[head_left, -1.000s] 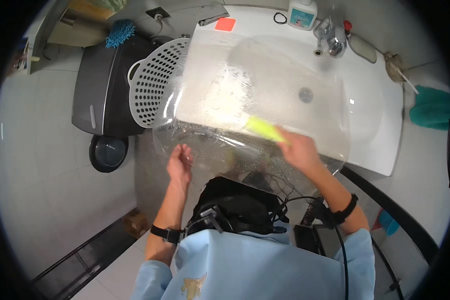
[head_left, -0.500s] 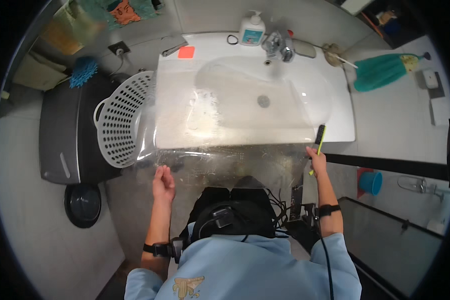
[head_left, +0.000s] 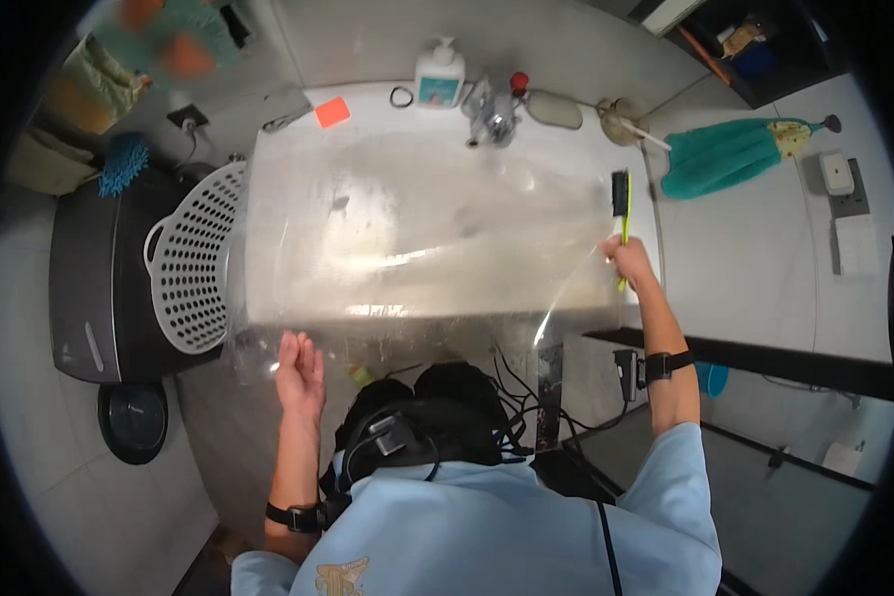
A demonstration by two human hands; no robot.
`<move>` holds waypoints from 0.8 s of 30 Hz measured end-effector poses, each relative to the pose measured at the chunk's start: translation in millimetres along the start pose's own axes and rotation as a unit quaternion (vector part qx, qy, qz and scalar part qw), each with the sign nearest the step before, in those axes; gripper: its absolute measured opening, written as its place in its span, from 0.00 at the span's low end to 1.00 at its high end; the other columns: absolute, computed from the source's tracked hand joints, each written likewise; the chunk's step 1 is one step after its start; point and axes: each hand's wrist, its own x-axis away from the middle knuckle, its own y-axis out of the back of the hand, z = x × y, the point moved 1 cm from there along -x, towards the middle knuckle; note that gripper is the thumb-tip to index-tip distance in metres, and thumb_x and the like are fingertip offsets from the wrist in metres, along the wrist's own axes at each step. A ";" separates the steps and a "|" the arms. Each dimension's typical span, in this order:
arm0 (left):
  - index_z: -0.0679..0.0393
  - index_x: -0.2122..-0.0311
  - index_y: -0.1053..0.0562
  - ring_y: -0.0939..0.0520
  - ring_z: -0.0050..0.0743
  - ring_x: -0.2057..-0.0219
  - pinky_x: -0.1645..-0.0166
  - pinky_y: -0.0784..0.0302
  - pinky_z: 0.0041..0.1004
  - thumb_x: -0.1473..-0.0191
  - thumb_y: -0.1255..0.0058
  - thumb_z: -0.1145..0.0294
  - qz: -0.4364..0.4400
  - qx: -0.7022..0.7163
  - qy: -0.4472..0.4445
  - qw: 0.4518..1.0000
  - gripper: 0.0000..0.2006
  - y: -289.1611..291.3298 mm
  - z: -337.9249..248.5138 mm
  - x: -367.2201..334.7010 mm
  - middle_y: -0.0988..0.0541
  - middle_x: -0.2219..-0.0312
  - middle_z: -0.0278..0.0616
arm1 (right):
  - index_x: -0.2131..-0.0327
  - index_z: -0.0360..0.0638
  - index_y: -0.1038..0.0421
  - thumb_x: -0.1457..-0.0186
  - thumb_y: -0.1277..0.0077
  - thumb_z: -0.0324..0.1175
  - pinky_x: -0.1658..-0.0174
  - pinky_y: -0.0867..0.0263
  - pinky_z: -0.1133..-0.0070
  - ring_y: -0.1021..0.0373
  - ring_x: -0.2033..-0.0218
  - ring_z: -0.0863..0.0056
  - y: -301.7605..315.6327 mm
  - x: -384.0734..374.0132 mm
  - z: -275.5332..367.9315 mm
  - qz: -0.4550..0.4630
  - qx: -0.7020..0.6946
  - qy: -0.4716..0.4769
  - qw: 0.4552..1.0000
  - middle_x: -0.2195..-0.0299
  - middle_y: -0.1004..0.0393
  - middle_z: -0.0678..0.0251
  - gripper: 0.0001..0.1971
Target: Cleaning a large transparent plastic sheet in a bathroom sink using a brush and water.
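Observation:
A large clear plastic sheet point(head_left: 368, 248) spreads over the white washbasin counter, and its near edge hangs past the front. My left hand point(head_left: 300, 375) has its closed fingers at the sheet's near left corner, palm turned up. In my right hand point(head_left: 631, 261) is a scrub brush point(head_left: 621, 199) with dark bristles and a yellow-green handle, its head pointing away from me. The same hand also grips the sheet's right edge. Glare and wrinkles on the plastic partly hide the basin beneath.
A soap pump bottle point(head_left: 439, 77), a faucet point(head_left: 492, 114) and an orange square point(head_left: 332, 111) stand along the counter's back. Left of it is a white perforated basket point(head_left: 194, 263) beside a dark grey bin-like box point(head_left: 89, 278). A teal towel point(head_left: 720, 159) hangs at right.
My right hand has moved away from me, lifting the brush and the sheet's right side higher over the counter. The left hand stays near the front corner. The head view has shifted right.

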 end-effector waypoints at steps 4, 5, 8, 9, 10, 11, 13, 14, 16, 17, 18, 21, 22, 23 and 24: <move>0.46 0.41 0.39 0.26 0.13 0.57 0.43 0.40 0.28 0.44 0.49 0.64 -0.066 -0.023 -0.024 0.997 0.25 1.2 16.6 -7.4 0.26 0.55 0.26 | 0.69 0.37 0.28 0.63 0.35 0.29 0.67 0.35 0.76 0.31 0.75 0.72 1.0 -22.0 -12.6 0.013 0.151 -0.020 0.988 0.77 0.29 0.66 0.16; 0.46 0.41 0.39 0.27 0.14 0.57 0.41 0.42 0.28 0.44 0.49 0.63 -0.080 -0.028 -0.039 0.996 0.25 -0.9 14.8 1.0 0.26 0.56 0.26 | 0.61 0.39 0.30 0.64 0.35 0.29 0.64 0.34 0.74 0.30 0.70 0.67 -1.6 -9.9 8.1 -0.016 0.243 0.063 0.968 0.71 0.28 0.62 0.22; 0.49 0.48 0.33 0.29 0.19 0.54 0.44 0.38 0.28 0.46 0.46 0.59 -0.103 -0.046 -0.072 0.991 0.20 5.5 21.0 1.7 0.28 0.54 0.29 | 0.50 0.42 0.34 0.64 0.36 0.29 0.57 0.34 0.71 0.30 0.63 0.59 -4.4 -4.4 63.2 0.006 0.324 0.171 0.930 0.62 0.29 0.57 0.32; 0.49 0.49 0.33 0.30 0.20 0.53 0.44 0.39 0.28 0.46 0.46 0.58 -0.099 -0.016 -0.071 0.992 0.20 8.7 25.1 0.4 0.29 0.54 0.30 | 0.46 0.44 0.36 0.64 0.37 0.30 0.53 0.35 0.69 0.31 0.59 0.55 -4.9 -5.3 69.5 0.050 0.324 0.189 0.926 0.58 0.30 0.56 0.36; 0.50 0.49 0.33 0.31 0.21 0.53 0.44 0.39 0.28 0.46 0.46 0.57 -0.095 0.014 -0.069 0.993 0.21 11.1 27.5 0.8 0.30 0.54 0.31 | 0.46 0.44 0.36 0.64 0.37 0.30 0.53 0.35 0.69 0.31 0.59 0.55 -4.1 -9.2 70.2 0.055 0.324 0.184 0.926 0.58 0.30 0.56 0.36; 0.50 0.49 0.33 0.31 0.21 0.53 0.44 0.39 0.28 0.46 0.46 0.57 -0.098 0.011 -0.067 0.993 0.21 12.4 29.9 -0.2 0.30 0.54 0.31 | 0.46 0.44 0.36 0.61 0.39 0.30 0.52 0.36 0.71 0.31 0.57 0.56 -5.5 -18.7 72.5 0.066 0.303 0.204 0.929 0.58 0.29 0.56 0.34; 0.50 0.50 0.32 0.30 0.20 0.55 0.46 0.37 0.27 0.46 0.47 0.55 -0.115 0.024 -0.056 0.991 0.20 14.2 34.3 -3.6 0.30 0.55 0.31 | 0.46 0.45 0.36 0.57 0.43 0.33 0.50 0.37 0.71 0.32 0.55 0.55 -15.0 -43.1 77.4 0.041 0.251 0.259 0.932 0.58 0.28 0.54 0.31; 0.50 0.50 0.32 0.30 0.20 0.55 0.46 0.37 0.27 0.46 0.47 0.55 -0.116 0.024 -0.053 0.992 0.20 12.5 36.6 -8.2 0.30 0.55 0.31 | 0.46 0.45 0.36 0.55 0.45 0.36 0.49 0.37 0.69 0.32 0.54 0.53 -24.0 -57.2 80.8 0.002 0.221 0.292 0.930 0.57 0.28 0.53 0.29; 0.50 0.51 0.32 0.30 0.25 0.56 0.47 0.37 0.31 0.45 0.50 0.53 -0.125 0.022 -0.091 0.988 0.20 13.6 41.9 -11.5 0.30 0.56 0.34 | 0.48 0.43 0.34 0.52 0.48 0.36 0.49 0.38 0.69 0.33 0.53 0.53 -53.4 -75.2 110.4 -0.051 0.146 0.291 0.944 0.58 0.27 0.51 0.25; 0.50 0.51 0.32 0.30 0.25 0.56 0.47 0.37 0.31 0.45 0.50 0.53 -0.122 0.022 -0.084 0.989 0.20 14.8 46.9 -11.3 0.30 0.56 0.34 | 0.49 0.42 0.34 0.50 0.50 0.35 0.49 0.38 0.69 0.33 0.53 0.52 -69.9 -85.1 119.7 -0.074 0.116 0.299 0.944 0.59 0.27 0.50 0.23; 0.50 0.48 0.35 0.31 0.30 0.53 0.45 0.38 0.34 0.45 0.51 0.52 -0.117 0.029 -0.088 0.989 0.23 15.1 52.1 -13.2 0.32 0.53 0.36 | 0.50 0.41 0.33 0.49 0.51 0.35 0.50 0.38 0.69 0.33 0.53 0.51 -87.7 -98.8 125.0 -0.096 0.082 0.310 0.942 0.59 0.27 0.49 0.21; 0.51 0.41 0.42 0.38 0.39 0.45 0.42 0.43 0.39 0.45 0.53 0.51 -0.086 0.073 -0.076 0.991 0.29 21.6 69.4 -22.8 0.40 0.44 0.41 | 0.52 0.39 0.32 0.47 0.53 0.34 0.53 0.37 0.72 0.30 0.58 0.57 -125.2 -136.8 123.2 -0.050 0.041 0.246 0.967 0.62 0.25 0.52 0.19; 0.51 0.37 0.47 0.42 0.43 0.40 0.39 0.47 0.41 0.45 0.53 0.52 -0.072 0.102 -0.061 0.990 0.34 34.2 78.5 -18.2 0.45 0.39 0.43 | 0.52 0.39 0.32 0.47 0.53 0.34 0.53 0.37 0.72 0.30 0.58 0.57 -134.8 -133.9 122.8 -0.044 0.045 0.245 0.967 0.62 0.25 0.52 0.19; 0.50 0.36 0.52 0.47 0.43 0.38 0.38 0.50 0.41 0.45 0.53 0.53 -0.039 0.063 -0.045 0.996 0.36 43.9 92.5 -16.1 0.50 0.37 0.44 | 0.53 0.38 0.31 0.47 0.53 0.34 0.55 0.38 0.75 0.30 0.61 0.63 -138.2 -132.7 124.7 -0.035 0.000 0.207 0.978 0.64 0.25 0.54 0.18; 0.49 0.34 0.57 0.52 0.42 0.35 0.37 0.53 0.41 0.45 0.53 0.54 -0.005 0.025 -0.029 0.999 0.38 54.0 112.5 -14.9 0.55 0.35 0.44 | 0.54 0.37 0.31 0.47 0.53 0.34 0.57 0.38 0.77 0.31 0.64 0.68 -139.7 -131.6 126.3 -0.027 -0.045 0.168 0.984 0.66 0.25 0.57 0.17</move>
